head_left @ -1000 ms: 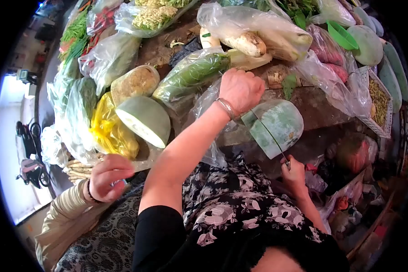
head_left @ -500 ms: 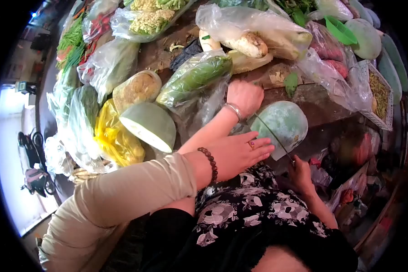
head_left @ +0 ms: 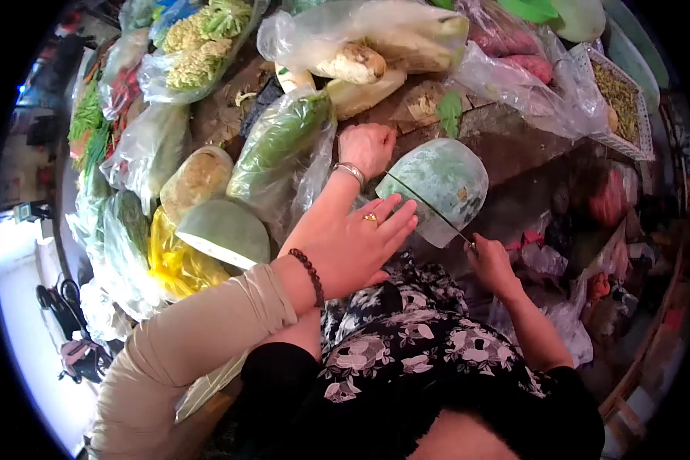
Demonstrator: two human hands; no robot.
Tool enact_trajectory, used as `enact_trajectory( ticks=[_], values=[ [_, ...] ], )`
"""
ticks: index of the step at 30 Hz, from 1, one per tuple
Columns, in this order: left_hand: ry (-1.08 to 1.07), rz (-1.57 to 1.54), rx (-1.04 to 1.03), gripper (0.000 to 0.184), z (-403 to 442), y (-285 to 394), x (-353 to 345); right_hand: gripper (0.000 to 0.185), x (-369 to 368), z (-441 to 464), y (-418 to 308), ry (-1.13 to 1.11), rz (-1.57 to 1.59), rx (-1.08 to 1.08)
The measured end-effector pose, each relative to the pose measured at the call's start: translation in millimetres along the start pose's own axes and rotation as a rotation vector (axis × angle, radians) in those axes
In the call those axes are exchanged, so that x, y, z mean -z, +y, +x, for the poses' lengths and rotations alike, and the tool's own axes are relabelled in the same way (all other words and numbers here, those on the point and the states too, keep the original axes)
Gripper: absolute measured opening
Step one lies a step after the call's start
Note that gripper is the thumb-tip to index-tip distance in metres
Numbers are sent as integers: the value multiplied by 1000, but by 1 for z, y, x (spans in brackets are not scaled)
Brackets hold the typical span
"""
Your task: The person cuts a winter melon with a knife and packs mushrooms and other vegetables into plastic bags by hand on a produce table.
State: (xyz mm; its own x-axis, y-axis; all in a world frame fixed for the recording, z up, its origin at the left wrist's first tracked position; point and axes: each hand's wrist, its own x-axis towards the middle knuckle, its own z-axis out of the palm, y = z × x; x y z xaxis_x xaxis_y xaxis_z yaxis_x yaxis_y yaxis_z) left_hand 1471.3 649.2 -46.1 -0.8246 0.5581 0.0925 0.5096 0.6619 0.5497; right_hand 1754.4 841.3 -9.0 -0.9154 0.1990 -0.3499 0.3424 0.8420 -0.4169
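A pale green winter melon piece [head_left: 445, 180] lies on the table in front of me, a long knife [head_left: 425, 202] across it. My right hand [head_left: 491, 264] is closed round the knife's handle at the near side. At the blade's far end my left hand [head_left: 366, 149], with a silver bracelet, is curled into a fist; what its fingers hold, if anything, is hidden. Another person's hand [head_left: 360, 244], in a beige sleeve with a beaded bracelet, reaches in over my left forearm, fingers stretched toward the melon.
A cut winter melon [head_left: 226, 230] with white flesh stands left, beside a yellow bag [head_left: 178, 257] and a brown-skinned gourd [head_left: 195, 184]. Bagged green vegetables [head_left: 280, 146] and bagged pale roots [head_left: 368, 54] lie beyond. A white basket [head_left: 617, 100] stands at the far right.
The view has shifted, so the table's things sit further left and higher. The other person's fingers have spread slightly. The knife stays across the melon, my right hand on its handle.
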Motion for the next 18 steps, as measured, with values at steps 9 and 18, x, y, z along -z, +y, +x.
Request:
enact_trajectory(
  ticks=[9, 18],
  values=[
    [-90, 345, -404, 39, -56, 42, 58, 19, -25, 2, 14, 39, 45, 14],
    [-211, 249, -359, 51, -116, 108, 94, 20, -17, 7, 4, -33, 60, -2]
  ],
)
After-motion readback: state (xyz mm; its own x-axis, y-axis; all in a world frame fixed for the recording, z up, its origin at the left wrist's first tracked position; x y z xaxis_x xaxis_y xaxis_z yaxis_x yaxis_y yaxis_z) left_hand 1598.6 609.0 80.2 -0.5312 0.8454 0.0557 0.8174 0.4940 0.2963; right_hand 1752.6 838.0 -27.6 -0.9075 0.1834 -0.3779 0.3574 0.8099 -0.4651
